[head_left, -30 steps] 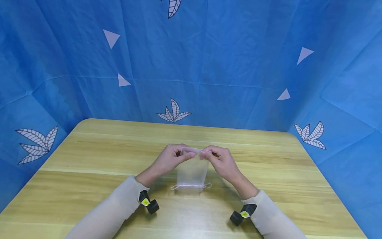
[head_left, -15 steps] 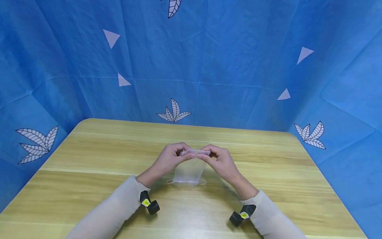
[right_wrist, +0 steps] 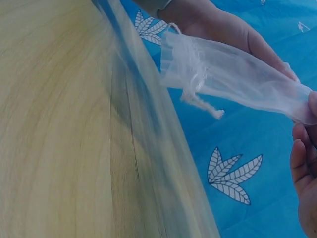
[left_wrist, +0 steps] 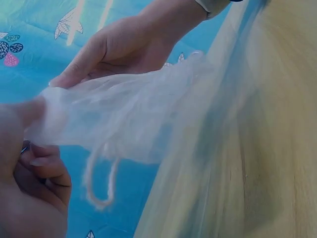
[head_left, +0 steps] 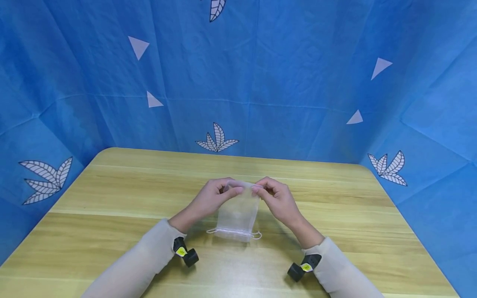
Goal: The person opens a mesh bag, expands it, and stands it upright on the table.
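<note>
A sheer white drawstring pouch (head_left: 237,215) hangs between my hands over the table, its closed end up and its corded mouth down. My left hand (head_left: 218,194) pinches one upper corner between thumb and fingers. The other upper corner is pinched by my right hand (head_left: 277,200). White drawstring cords (head_left: 238,231) run across the lower part, with a loop sticking out on each side. In the left wrist view a cord loop (left_wrist: 101,183) dangles below the pouch. From the right wrist the mesh (right_wrist: 233,74) looks thin and see-through, with no contents visible.
The wood-grain table (head_left: 112,182) spreads under both arms. Behind it and at the sides hangs a blue cloth (head_left: 283,82) with white leaf and triangle prints. Black cameras (head_left: 191,257) are strapped to both wrists.
Half a second ago the pouch's upper edge was folded over toward me and its lower end tipped away. Now it hangs flatter with the upper edge raised. Both hands have kept their pinch.
</note>
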The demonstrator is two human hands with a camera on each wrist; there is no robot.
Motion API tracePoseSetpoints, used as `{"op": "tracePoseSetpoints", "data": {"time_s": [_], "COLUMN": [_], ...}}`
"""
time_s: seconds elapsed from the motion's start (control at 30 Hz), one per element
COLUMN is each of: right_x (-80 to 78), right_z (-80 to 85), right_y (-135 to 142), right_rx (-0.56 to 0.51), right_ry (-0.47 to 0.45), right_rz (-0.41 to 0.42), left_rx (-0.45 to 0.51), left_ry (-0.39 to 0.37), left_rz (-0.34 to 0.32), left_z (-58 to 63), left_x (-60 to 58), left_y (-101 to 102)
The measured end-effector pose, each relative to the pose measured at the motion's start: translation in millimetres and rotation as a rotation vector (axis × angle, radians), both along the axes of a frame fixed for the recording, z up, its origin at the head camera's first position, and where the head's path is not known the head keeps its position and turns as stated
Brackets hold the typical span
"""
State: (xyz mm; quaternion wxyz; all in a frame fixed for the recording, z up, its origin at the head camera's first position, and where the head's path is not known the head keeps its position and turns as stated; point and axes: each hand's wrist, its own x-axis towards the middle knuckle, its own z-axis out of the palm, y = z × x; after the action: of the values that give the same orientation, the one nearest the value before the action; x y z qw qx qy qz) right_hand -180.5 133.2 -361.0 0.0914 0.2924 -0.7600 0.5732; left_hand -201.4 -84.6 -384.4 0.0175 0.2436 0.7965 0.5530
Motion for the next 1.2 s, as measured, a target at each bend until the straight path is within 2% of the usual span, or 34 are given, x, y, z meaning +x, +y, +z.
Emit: {"op": "tracePoseSetpoints", "data": {"time_s": [0.17, 0.43, 0.63, 0.87, 0.97, 1.2], "right_x": [0.1, 1.1, 2.5, 3.9, 3.8, 0.4], "right_z": [-0.1, 2.2, 2.5, 5.9, 6.6, 2.0], "right_y": [0.1, -1.2, -2.7, -4.4, -4.2, -1.6], "right_rx": [-0.003, 0.03, 0.05, 0.078, 0.089, 0.102], "right_ry": [0.014, -0.001, -0.005, 0.027, 0.05, 0.121], "right_rz": [0.014, -0.017, 0.001, -0.027, -0.028, 0.004], "left_rx": [-0.002, 0.0, 0.003, -0.027, -0.039, -0.087], "left_ry": [-0.018, 0.014, 0.04, 0.037, 0.047, 0.081], "left_rz": [-0.028, 0.011, -0.011, 0.006, -0.004, -0.077], "left_z": [2.9, 1.4, -0.5, 2.0, 4.1, 6.9], "left_x": [0.7, -0.8, -0.9, -1.1, -1.4, -3.6], "left_y": [-0.7, -0.7, -0.1, -2.6, -4.5, -7.5]}}
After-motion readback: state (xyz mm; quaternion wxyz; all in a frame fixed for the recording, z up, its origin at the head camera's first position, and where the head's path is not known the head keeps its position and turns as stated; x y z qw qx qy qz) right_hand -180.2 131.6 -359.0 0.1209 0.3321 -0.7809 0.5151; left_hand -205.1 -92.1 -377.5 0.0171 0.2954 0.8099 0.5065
